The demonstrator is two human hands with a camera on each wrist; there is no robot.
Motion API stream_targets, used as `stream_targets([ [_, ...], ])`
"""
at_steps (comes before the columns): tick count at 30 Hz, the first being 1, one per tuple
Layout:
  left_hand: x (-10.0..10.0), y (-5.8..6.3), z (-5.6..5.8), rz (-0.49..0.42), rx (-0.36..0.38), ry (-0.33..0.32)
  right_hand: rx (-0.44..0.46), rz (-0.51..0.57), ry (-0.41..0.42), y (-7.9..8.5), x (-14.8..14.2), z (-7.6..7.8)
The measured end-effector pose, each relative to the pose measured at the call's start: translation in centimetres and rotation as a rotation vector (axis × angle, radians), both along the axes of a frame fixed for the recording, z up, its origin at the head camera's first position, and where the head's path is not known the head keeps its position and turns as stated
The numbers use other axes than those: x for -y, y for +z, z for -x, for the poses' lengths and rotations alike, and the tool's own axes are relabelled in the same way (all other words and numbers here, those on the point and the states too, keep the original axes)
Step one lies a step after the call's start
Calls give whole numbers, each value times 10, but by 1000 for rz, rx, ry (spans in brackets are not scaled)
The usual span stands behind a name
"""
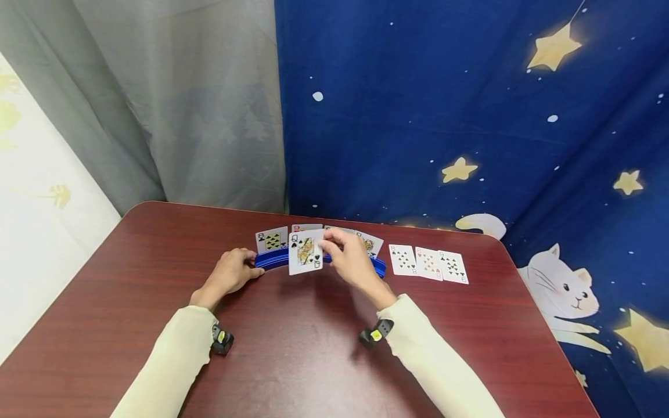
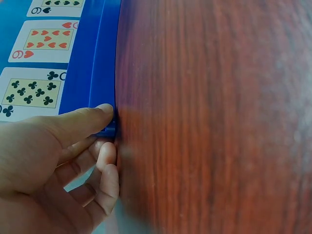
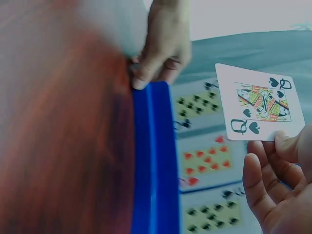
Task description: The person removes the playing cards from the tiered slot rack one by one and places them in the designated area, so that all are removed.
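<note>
A curved blue card holder [image 1: 272, 259] stands on the table with several playing cards upright in it. My left hand [image 1: 231, 270] grips its left end, thumb on the near side. In the left wrist view a clubs card [image 2: 34, 92], a nine of hearts [image 2: 46, 41] and part of a spades card [image 2: 53, 5] show in the holder. Between thumb and fingers my right hand [image 1: 351, 258] pinches a queen of spades [image 1: 306, 252] by its right edge. That card is raised before the holder, facing me, and covers part of the cards behind. A face card [image 1: 370, 244] stands at the holder's right end.
Three cards lie face up on the table to the right of the holder: a black-suited card [image 1: 402, 259], a hearts card [image 1: 428, 263] and another black-suited card [image 1: 453, 267]. The dark red table [image 1: 292, 348] meets a grey curtain [image 1: 219, 116] and a blue star-patterned curtain [image 1: 376, 116].
</note>
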State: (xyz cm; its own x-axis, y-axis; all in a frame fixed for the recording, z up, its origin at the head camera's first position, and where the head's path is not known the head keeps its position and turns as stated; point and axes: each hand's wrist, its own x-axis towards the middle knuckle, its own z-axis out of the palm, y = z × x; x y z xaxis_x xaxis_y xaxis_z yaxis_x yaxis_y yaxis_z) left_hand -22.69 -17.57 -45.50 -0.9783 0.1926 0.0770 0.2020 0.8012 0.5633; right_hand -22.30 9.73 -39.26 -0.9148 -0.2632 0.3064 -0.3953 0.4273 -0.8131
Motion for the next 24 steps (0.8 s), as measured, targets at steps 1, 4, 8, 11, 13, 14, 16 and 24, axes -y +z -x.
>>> stream_targets([
  [1, 0, 0, 0, 0, 1, -1, -4, 18, -12, 3, -4, 0],
  [4, 0, 1, 0, -5, 9, -1, -18, 70, -52, 12, -17, 0],
  [8, 1, 1, -1, -9, 21, -5, -36, 137, -107, 19, -38, 2],
  [11, 1, 0, 0, -8, 27, -9, -25, 161, -135, 37, -50, -7],
  [13, 0, 0, 0, -7, 28, -9, -21, 160, -158, 48, -59, -11],
  [14, 0, 0, 0, -5, 27, -9, -18, 157, -170, 54, -63, -13],
  [16, 0, 1, 0, -4, 26, -8, -16, 169, -194, 54, -76, -11],
  [24, 0, 0, -1, -9, 34, -2, -5, 167, -305, 39, -131, 9],
])
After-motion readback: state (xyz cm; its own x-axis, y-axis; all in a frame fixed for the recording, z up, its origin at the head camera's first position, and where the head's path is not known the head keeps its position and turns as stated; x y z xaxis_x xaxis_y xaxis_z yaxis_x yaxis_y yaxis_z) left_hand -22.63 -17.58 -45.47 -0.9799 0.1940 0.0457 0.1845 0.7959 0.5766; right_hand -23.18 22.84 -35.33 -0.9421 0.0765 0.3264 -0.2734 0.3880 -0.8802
